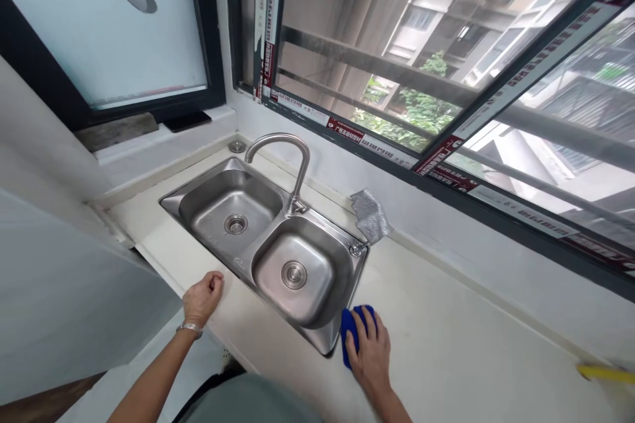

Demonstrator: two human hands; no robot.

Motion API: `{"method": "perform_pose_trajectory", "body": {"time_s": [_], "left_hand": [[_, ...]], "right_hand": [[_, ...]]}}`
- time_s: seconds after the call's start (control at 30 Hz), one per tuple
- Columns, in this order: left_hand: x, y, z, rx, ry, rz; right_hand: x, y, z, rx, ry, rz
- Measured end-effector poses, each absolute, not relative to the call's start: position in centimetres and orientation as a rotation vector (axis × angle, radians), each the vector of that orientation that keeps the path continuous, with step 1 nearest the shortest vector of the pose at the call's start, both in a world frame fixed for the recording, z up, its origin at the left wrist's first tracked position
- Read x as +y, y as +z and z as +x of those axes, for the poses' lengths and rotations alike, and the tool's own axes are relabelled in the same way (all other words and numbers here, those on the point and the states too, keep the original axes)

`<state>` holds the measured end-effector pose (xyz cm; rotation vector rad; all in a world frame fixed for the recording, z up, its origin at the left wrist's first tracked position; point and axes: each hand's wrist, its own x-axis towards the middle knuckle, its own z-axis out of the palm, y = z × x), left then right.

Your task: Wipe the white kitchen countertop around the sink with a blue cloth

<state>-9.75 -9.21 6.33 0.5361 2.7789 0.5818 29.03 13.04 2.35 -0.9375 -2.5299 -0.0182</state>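
Note:
A blue cleaning cloth (348, 337) lies bunched under my right hand (371, 351), which presses it on the pale countertop (436, 330) beside the right corner of the sink. My left hand (202, 299) is curled into a loose fist over the counter's front edge, left of the sink; nothing shows in its fingers. Between and beyond both hands sits a stainless steel double-bowl sink (247, 266), with a drain in each bowl. A curved metal faucet (303, 168) rises behind the divider, its spout toward the left bowl.
A crumpled silver-grey cloth (371, 217) lies behind the sink's right corner against the wall. On the left ledge rests a dark flat object (187, 121), perhaps a phone. A yellow item (608, 374) is at the far right. Windows (347, 125) line the back.

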Motion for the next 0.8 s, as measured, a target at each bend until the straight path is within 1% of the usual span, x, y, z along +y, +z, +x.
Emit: {"method": "perform_pose_trajectory", "body": {"time_s": [0.13, 0.3, 0.47, 0.8], "left_hand": [[-9.3, 6.2, -9.8, 2.773, 0.591, 0.525], [-9.3, 5.9, -9.9, 2.771, 0.574, 0.507], [-9.2, 5.9, -9.9, 2.781, 0.553, 0.492], [-9.1, 5.8, -9.9, 2.807, 0.566, 0.482]], "right_hand": [[9.3, 2.5, 29.6, -2.586, 0.070, -0.789], [8.6, 3.3, 28.4, -2.643, 0.056, -0.784], [13.1, 3.4, 27.2, -2.680, 0.049, -0.751], [25.0, 2.3, 23.5, -2.517, -0.117, -1.057]]}}
